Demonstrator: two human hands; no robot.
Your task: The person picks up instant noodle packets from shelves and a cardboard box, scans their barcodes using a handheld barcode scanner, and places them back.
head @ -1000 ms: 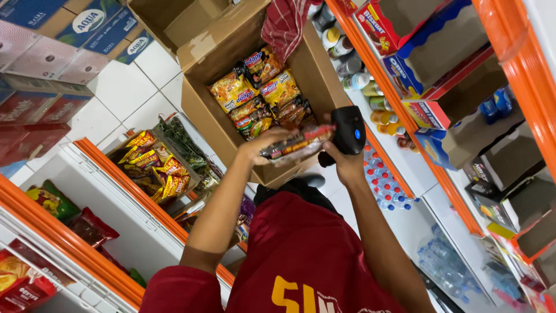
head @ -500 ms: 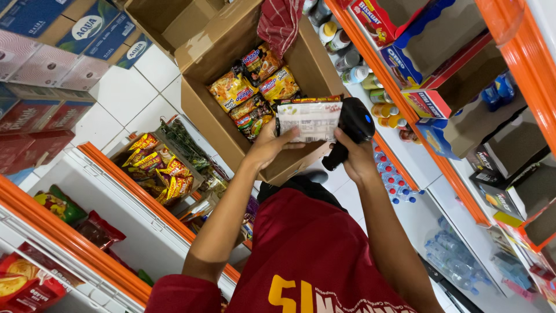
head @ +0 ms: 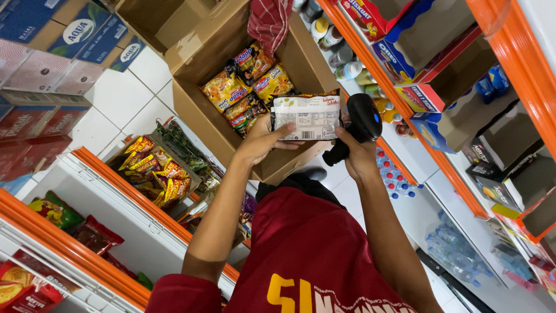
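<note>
My left hand (head: 262, 141) holds a flat noodle packet (head: 307, 117) by its left edge, its pale printed back turned up toward me. My right hand (head: 354, 152) grips a black handheld scanner (head: 358, 123) right beside the packet's right edge, its head tilted toward the packet. Both hands hover over an open cardboard box (head: 200, 101) on the floor, which is filled with several yellow and orange snack packets (head: 246, 87). A red checked cloth (head: 270, 20) hangs over the box's far rim. My red shirt with yellow print (head: 313, 255) fills the lower middle.
Orange-edged white shelves stand on both sides: the left one (head: 110, 197) holds snack bags (head: 153, 168), the right one (head: 405, 122) holds biscuit boxes, bottles and cans. Stacked cartons (head: 63, 40) sit at the upper left on a white tiled floor (head: 124, 95).
The packet went from a dark bundle held low to a flat packet lifted and turned, pale back up. The scanner has stayed at its right edge; the view closed in slightly.
</note>
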